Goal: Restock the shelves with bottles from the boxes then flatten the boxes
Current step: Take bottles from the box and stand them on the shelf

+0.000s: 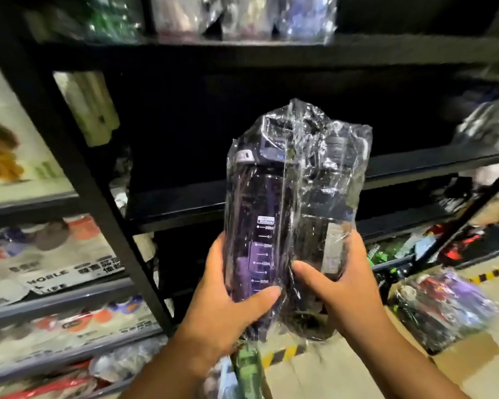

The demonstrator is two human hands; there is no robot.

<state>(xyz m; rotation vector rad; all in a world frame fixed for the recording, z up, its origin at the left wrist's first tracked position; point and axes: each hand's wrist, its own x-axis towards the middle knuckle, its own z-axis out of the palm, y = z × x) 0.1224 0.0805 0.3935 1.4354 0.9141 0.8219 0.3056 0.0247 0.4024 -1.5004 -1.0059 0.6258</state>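
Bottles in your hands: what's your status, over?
Left hand grips purple wrapped bottle. Right hand grips black wrapped bottle. Both upright, side by side, before black shelf. Nothing seen blocking.

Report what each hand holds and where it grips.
The left hand grips the purple bottle by its lower body; the right hand grips the black bottle likewise.

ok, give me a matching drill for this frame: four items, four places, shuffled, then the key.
Items:
1. purple bottle
2. black bottle
3. cardboard box
4. wrapped packs

Places:
A. on the upper shelf
B. gripped by the right hand
C. low on the right, near the floor
D. gripped by the left hand

Pairs: 1-D, 2-B, 3-C, 4-A.
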